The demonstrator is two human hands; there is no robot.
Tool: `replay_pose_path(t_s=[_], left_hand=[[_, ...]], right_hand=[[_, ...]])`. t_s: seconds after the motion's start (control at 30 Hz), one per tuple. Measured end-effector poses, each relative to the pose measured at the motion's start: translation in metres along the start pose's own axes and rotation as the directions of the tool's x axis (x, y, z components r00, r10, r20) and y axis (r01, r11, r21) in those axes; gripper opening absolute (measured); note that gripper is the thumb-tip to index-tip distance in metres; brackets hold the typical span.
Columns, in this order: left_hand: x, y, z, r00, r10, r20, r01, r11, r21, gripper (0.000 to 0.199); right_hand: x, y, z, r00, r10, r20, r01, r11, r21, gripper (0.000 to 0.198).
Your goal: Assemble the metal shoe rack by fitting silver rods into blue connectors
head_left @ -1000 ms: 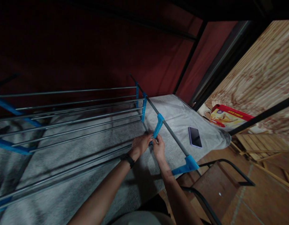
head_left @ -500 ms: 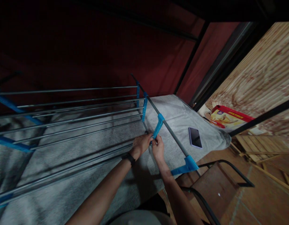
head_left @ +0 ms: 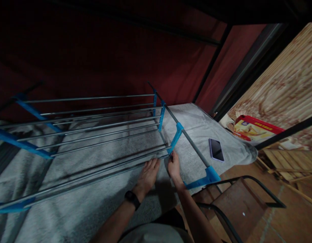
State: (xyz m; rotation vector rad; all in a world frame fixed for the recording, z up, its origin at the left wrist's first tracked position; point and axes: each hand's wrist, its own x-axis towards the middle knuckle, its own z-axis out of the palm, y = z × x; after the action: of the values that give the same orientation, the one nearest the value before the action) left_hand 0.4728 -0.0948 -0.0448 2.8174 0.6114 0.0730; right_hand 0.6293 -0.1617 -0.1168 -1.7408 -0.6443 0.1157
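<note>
A rack of grey metal tubes with blue plastic brackets lies on its side on a grey blanket (head_left: 77,189). My right hand (head_left: 174,166) is closed at the lower end of one blue bracket (head_left: 175,139), where the tubes meet it. Part of the grip is hidden behind the fingers. My left hand (head_left: 148,173), with a dark watch (head_left: 132,199) on the wrist, has its fingers stretched out beside the lower metal tube (head_left: 120,174). Whether its fingertips touch that tube I cannot tell. Another blue bracket (head_left: 205,179) juts toward me to the right of my right forearm.
A phone (head_left: 216,150) rests on the blanket to the right. Beyond it are a red and yellow box (head_left: 258,130) and wooden slats (head_left: 287,162). A brown chair (head_left: 240,206) with black metal arms stands at the lower right. A black frame post (head_left: 212,64) rises behind.
My left hand has come off the blue bracket and moved down and left, its fingers straightening. My right hand stays at the bracket's end. The view has shifted slightly left.
</note>
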Motion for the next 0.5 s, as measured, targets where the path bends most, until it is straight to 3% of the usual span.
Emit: replay_pose_path(t_s=[0.1,0.27,0.5], left_hand=[[0.014,-0.006,0.005,0.995,-0.097,-0.012,0.096,0.995,-0.01,0.049],[0.046,-0.004,-0.002,0.991,-0.133,0.012,0.134,0.986,-0.096,0.042],[0.056,-0.011,-0.007,0.99,-0.12,0.07,0.131,0.974,-0.184,0.05]], right_hand=[[0.003,0.0,-0.003,0.999,0.035,0.011,-0.035,0.999,-0.012,0.053],[0.003,0.002,-0.006,1.0,-0.021,0.019,0.022,0.999,-0.035,0.056],[0.0,-0.001,-0.005,0.999,0.001,0.054,0.009,0.983,-0.181,0.062]])
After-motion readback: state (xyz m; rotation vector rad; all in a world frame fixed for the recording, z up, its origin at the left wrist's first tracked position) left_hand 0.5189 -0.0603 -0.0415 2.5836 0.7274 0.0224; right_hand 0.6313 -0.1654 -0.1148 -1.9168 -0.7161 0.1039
